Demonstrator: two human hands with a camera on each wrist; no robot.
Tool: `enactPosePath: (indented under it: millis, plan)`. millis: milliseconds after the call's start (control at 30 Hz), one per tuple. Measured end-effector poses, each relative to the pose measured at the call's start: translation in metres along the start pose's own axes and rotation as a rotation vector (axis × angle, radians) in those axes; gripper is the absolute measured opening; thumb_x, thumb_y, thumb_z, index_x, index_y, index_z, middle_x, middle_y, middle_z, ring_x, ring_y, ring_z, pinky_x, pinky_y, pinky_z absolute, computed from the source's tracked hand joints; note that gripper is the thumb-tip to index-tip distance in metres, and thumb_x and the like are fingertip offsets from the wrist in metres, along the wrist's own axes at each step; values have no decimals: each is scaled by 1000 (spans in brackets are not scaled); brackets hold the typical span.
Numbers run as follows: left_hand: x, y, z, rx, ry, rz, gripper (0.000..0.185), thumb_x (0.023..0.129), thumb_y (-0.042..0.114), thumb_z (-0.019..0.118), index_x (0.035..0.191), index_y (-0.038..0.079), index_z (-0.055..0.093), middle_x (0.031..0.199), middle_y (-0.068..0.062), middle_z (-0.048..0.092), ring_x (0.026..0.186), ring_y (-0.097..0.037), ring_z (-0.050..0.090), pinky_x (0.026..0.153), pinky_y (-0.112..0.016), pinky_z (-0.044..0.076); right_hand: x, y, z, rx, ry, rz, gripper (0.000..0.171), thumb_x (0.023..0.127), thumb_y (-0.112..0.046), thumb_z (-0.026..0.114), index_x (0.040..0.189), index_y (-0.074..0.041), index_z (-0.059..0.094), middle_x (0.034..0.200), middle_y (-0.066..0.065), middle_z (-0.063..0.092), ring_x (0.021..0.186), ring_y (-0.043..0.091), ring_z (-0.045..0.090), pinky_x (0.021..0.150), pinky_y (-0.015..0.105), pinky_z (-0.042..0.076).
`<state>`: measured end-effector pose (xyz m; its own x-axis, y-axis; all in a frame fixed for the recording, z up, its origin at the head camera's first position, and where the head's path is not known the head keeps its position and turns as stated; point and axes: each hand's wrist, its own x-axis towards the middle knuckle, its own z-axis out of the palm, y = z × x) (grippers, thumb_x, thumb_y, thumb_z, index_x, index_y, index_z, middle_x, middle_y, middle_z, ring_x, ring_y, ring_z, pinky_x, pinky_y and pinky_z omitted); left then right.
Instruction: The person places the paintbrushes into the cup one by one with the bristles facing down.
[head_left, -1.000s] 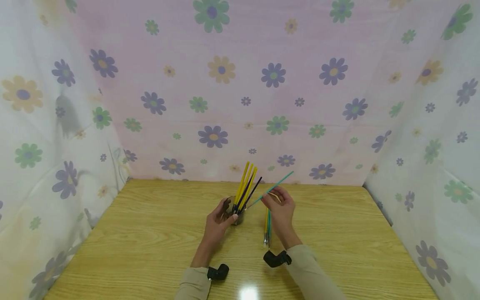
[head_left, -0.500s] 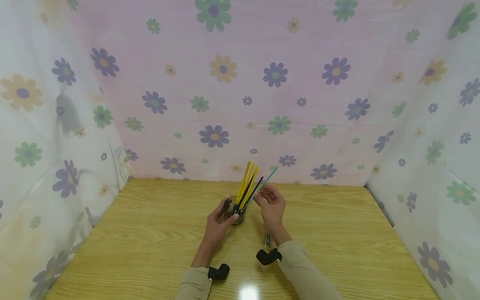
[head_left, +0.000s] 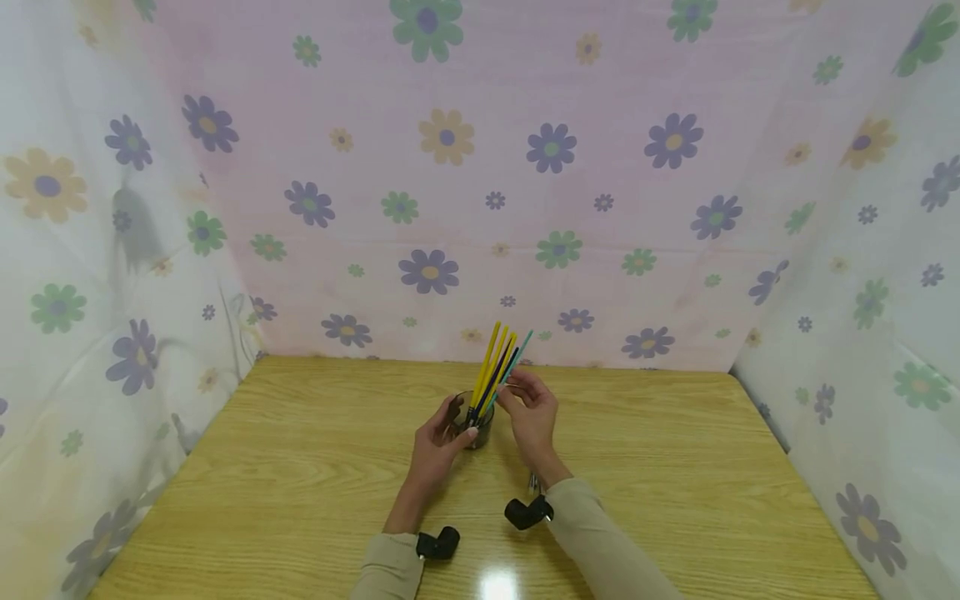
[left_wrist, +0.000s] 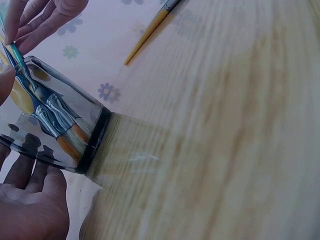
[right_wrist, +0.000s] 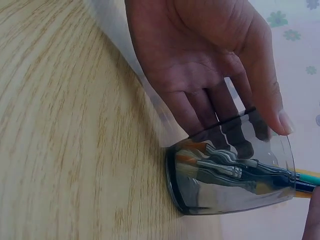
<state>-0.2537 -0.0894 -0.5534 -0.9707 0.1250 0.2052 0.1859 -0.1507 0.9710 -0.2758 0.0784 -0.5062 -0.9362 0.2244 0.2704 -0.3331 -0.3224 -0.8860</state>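
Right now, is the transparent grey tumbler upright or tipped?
Upright: the tumbler rests base-down on the yellowish wooden table, yellow brush handles pointing upward.

The glass (right_wrist: 227,199) is smoky grey with a black base (left_wrist: 96,142). Mid-frame in the head view rise yellow brushes (head_left: 487,356), dark blue ones and a teal brush (head_left: 522,347). Ferrules (left_wrist: 61,116) are silver, bristles (left_wrist: 69,145) orange-brown and cream. The desk (head_left: 322,467) is yellow-brown with streaky grain. The cloth (head_left: 360,83), pink at upper centre and white at both edges, carries purple, green and orange flowers (head_left: 551,148). The sleeves (head_left: 600,537) are beige, the wrist cameras (head_left: 441,544) black.
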Motion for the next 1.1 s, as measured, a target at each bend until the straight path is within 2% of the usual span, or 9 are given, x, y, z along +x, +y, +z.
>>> enactPosePath:
  millis: [267, 433, 633, 733, 900, 1100]
  plan:
    - [1, 2, 3, -7, 16, -5, 75, 94, 0, 69, 158, -4, 30, 159, -21, 40, 152, -35, 29, 124, -49, 22, 0, 4, 0, -30, -9, 0, 27, 92, 6, 70, 118, 13, 65, 112, 30, 60, 87, 14, 66, 81, 31, 63]
    - [1, 3, 4, 0, 23, -7, 74, 94, 0, 70, 157, -4, 31, 158, -22, 40, 151, -35, 30, 124, -49, 22, -2, 7, -3, -65, 17, 29, 29, 89, 6, 74, 116, 12, 67, 111, 27, 63, 88, 15, 67, 80, 27, 63]
    - [1, 3, 3, -10, 20, -5, 73, 95, -1, 69, 157, -4, 31, 159, -22, 40, 151, -36, 29, 124, -50, 21, -8, 7, -9, -111, 1, 75, 31, 90, 3, 74, 119, 10, 67, 115, 24, 65, 91, 14, 67, 81, 27, 62]
    - [0, 4, 3, -13, 20, -13, 74, 95, -1, 69, 158, -3, 30, 159, -20, 39, 152, -34, 29, 124, -48, 21, -11, 5, -13, -106, 2, 110, 34, 91, 2, 73, 122, 12, 64, 117, 24, 64, 91, 14, 68, 81, 27, 62]
    - [0, 4, 3, -3, 22, -16, 76, 94, -1, 70, 158, -4, 29, 159, -19, 40, 152, -35, 29, 124, -47, 22, -15, 5, -21, -36, 30, 192, 38, 91, 1, 73, 126, 13, 61, 118, 25, 62, 90, 15, 70, 83, 31, 63]
    - [0, 3, 2, -3, 16, -4, 76, 94, -1, 69, 158, -5, 28, 159, -20, 40, 151, -36, 29, 124, -48, 21, -19, -2, -33, -34, 56, 302, 35, 92, -1, 74, 125, 5, 65, 114, 14, 63, 90, 14, 70, 86, 33, 62]
